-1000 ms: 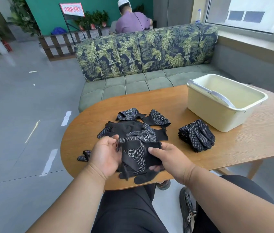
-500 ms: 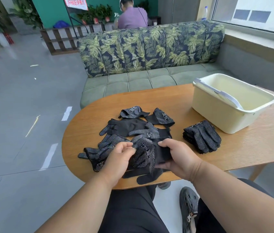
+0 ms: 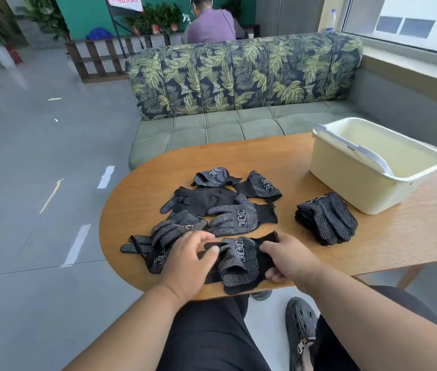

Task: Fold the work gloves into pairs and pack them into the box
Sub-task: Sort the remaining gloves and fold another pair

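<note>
1. On the oval wooden surface (image 3: 142, 194), the pale yellow plastic box (image 3: 346, 188) stands at the far right, apparently empty, though its floor is partly hidden by its near wall.
2. Beside the box lies a folded stack of black dotted gloves (image 3: 325, 218); how many pairs it holds is hard to tell.
3. Left of centre, loose black dotted gloves (image 3: 228, 207) sprawl overlapping.
4. At the near edge, the left hand (image 3: 187, 263) rests loosely open on the black dotted work glove pair (image 3: 238, 259); the right hand (image 3: 291, 259) pinches its cuff end.
5. Soft, light, limp knit: best held at cuff and fingertips.
</note>
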### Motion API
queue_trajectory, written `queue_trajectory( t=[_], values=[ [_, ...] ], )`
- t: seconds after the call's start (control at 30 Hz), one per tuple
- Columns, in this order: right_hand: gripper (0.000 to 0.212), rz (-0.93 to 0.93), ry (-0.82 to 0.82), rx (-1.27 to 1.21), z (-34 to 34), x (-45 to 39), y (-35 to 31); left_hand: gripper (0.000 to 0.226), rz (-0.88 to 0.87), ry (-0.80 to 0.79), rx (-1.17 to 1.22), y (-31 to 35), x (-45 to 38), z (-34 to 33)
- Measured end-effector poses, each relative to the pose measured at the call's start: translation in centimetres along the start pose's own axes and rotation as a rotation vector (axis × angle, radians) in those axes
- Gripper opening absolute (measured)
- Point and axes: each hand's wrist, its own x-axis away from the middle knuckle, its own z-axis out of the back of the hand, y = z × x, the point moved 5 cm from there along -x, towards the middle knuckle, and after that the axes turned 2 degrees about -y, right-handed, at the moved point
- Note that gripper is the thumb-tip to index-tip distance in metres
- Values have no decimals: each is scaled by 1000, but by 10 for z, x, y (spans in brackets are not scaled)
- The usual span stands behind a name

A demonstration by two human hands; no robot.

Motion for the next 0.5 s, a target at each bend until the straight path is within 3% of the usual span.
queue_trajectory(
  t=[0.07,0.2,0.5],
  values=[
    [13,38,-4,12,0,1,-2,40,-151,-4,-100,11,10,-10],
    [32,97,57,91,0,0,-3,53,-339,-36,-266,25,20,-24],
    [50,214,128,273,10,9,2,30,-276,35,-316,21,15,-26]
  ],
)
